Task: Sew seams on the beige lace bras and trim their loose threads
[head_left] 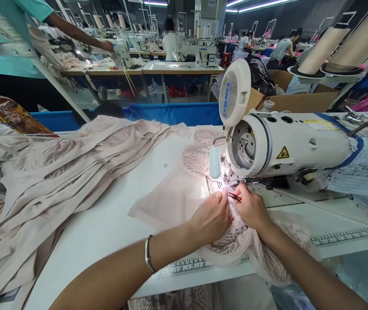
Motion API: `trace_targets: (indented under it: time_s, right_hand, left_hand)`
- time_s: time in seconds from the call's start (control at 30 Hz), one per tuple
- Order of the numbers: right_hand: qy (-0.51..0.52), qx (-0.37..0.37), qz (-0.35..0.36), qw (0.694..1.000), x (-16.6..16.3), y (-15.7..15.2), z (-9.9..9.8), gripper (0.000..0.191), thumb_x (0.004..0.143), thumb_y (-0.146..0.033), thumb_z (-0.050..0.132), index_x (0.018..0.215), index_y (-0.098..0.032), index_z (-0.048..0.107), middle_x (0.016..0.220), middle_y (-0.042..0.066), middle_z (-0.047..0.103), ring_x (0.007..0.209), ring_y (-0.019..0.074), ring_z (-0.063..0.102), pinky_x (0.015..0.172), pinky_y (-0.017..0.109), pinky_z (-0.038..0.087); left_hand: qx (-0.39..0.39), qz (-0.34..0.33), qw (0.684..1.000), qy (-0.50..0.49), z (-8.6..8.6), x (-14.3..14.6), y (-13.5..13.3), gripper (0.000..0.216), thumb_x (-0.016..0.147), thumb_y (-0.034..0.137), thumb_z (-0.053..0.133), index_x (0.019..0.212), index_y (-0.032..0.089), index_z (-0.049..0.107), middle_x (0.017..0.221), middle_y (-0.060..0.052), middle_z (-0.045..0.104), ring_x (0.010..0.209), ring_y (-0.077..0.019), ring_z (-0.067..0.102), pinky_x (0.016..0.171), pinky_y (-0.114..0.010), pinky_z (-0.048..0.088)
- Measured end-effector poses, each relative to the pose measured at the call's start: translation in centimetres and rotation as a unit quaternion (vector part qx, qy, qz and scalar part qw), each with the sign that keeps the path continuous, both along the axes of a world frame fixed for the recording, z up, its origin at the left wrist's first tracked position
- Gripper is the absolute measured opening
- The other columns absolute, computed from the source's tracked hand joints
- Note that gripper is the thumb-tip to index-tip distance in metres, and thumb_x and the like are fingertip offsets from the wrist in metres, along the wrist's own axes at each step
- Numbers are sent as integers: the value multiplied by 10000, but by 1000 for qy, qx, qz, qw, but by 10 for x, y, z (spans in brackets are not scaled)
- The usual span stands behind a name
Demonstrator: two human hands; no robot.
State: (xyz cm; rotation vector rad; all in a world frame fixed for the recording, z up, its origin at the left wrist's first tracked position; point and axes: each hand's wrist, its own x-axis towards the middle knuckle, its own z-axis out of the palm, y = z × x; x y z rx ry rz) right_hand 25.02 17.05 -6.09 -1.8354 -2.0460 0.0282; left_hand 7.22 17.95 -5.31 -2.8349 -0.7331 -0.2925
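Observation:
My left hand (211,217) rests on a pale pink lace piece (232,241), fingers curled and pinching its edge just in front of the needle of the white sewing machine (284,144). A ring shows on one finger and a bracelet on the wrist. My right hand (251,209) lies close beside it on the same lace, fingers closed round a small dark tool, perhaps tweezers (235,196), pointing at the needle. The machine's lamp (214,161) lights the spot. A plain pink fabric panel (167,200) spreads out to the left of my hands.
A big pile of pink lace garments (57,172) covers the left of the white table (113,224). Thread cones (322,49) stand at the back right beside a cardboard box (300,101). A person in teal (74,32) stands at the far left; other workers sit at machines behind.

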Motion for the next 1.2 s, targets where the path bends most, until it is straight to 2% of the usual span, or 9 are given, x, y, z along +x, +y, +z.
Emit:
trace_targets:
  time_s: [0.13,0.27,0.37,0.5,0.6,0.9,1.07,1.2]
  right_hand:
    - [-17,10,25,999,-1,2,-2,89,878,-174,484,890,-216,562,600,5,652,524,203,617,524,282,336]
    - [-26,29,60,997,0,-1,-1,145,899,-163,480,940,-197,615,732,50,713,669,214,678,598,276,431]
    - [-29,45,83,995,2,-6,-1,222,915,-136,457,984,-184,662,856,78,738,785,214,700,686,271,488]
    - [-42,68,97,992,4,-10,-2,369,891,-95,440,1158,-171,683,940,80,748,829,212,707,719,273,530]
    - [-50,62,90,993,4,-10,-3,423,874,-82,437,1205,-169,685,926,76,745,792,210,701,702,277,544]
    - [-51,73,94,992,4,-6,-3,438,872,-72,425,1211,-161,688,951,84,749,806,211,704,722,280,566]
    - [-54,97,106,988,4,-5,-3,400,886,-81,412,1171,-148,685,920,86,745,778,224,703,670,301,559]
    - [-25,63,91,994,3,-6,1,373,841,-72,453,1127,-176,669,952,75,737,798,234,706,679,313,552]
  left_hand:
    - [-61,-26,996,-59,1,-3,10,363,1016,325,456,1146,27,615,1125,-209,667,1172,-318,577,895,-413,475]
    - [-82,-22,993,-77,-1,-7,16,429,987,380,477,1206,23,572,1249,-233,614,1083,-311,582,859,-422,481]
    - [-88,-12,992,-90,-3,-9,16,504,976,422,481,1263,14,551,1349,-230,570,1065,-313,570,894,-430,461]
    - [-78,1,993,-91,-3,-11,14,568,996,441,451,1333,-10,521,1393,-219,554,1162,-329,534,1000,-439,400]
    - [-76,17,994,-74,-1,-11,13,587,1006,462,430,1357,-1,519,1397,-219,557,1226,-336,517,1045,-456,355]
    - [-52,24,997,-56,-1,-10,12,632,1021,477,389,1403,-17,486,1420,-234,550,1267,-338,521,1086,-468,300]
    - [-38,31,997,-63,-3,-11,13,628,1018,483,404,1403,-5,498,1421,-224,559,1263,-330,535,1074,-465,332]
    - [-5,19,998,-60,-3,-10,13,585,1034,459,390,1356,-7,538,1391,-228,580,1258,-337,542,1059,-462,371]
